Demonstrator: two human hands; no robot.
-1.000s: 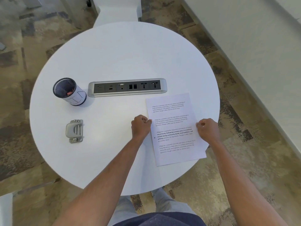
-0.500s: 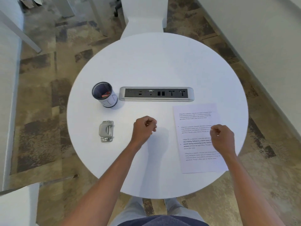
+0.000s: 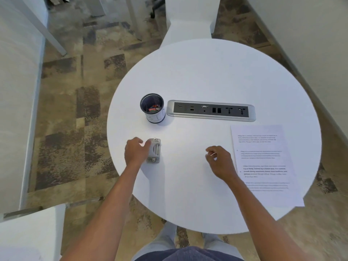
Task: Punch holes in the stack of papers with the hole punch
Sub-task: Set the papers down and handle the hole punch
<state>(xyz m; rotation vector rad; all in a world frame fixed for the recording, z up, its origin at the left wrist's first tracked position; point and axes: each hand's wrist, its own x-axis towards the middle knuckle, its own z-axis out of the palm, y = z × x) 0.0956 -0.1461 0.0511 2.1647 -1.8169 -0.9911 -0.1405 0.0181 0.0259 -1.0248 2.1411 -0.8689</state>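
Note:
The small grey metal hole punch (image 3: 155, 151) lies on the left part of the round white table (image 3: 207, 72). My left hand (image 3: 136, 151) is at its left side, fingers and thumb touching the punch's edge, and the punch rests flat on the table. The stack of printed white papers (image 3: 263, 162) lies flat at the table's right, its near corner over the rim. My right hand (image 3: 219, 162) hovers just left of the papers, off them, fingers loosely curled and holding nothing.
A black mesh pen cup (image 3: 153, 108) stands behind the punch. A silver socket panel (image 3: 211, 110) is set into the table's middle. White chairs stand at the far side (image 3: 188, 17) and at the near left (image 3: 28, 232). A white wall runs along the right.
My left hand has left the papers and travelled left to the hole punch. My right hand has lifted off the papers and moved left of them. The view has swung left.

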